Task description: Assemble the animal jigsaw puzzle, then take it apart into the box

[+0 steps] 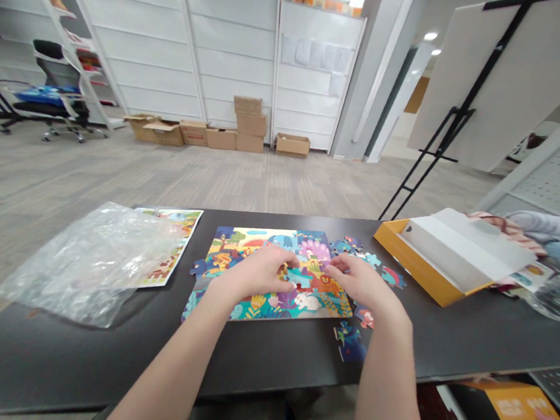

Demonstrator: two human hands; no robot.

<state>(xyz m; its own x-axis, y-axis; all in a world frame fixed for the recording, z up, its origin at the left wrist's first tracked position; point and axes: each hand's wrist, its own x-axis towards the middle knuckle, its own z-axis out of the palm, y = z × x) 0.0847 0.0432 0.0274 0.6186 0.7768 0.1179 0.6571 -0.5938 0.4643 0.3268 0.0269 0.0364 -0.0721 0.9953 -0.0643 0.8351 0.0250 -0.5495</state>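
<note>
A colourful jigsaw puzzle (270,311) with animals and plants lies on the black table, with a teal gap in its middle. Over its centre is my left hand (261,271), thumb and fingers curved and apart on either side of a patch of the picture. My right hand (360,280) reaches over the puzzle's right part, its fingertips drawn together; a small purple bit shows at them, and I cannot tell whether it is a loose piece. Loose puzzle pieces (350,342) lie to the right, some partly hidden by my right forearm. Another blue piece (198,267) touches the left edge.
Clear plastic wrap (91,261) covers part of a printed sheet (185,240) on the left of the black table (157,356). An open yellow box (423,267) stands at the right. A black easel (435,142) and cardboard boxes (222,139) are beyond the table.
</note>
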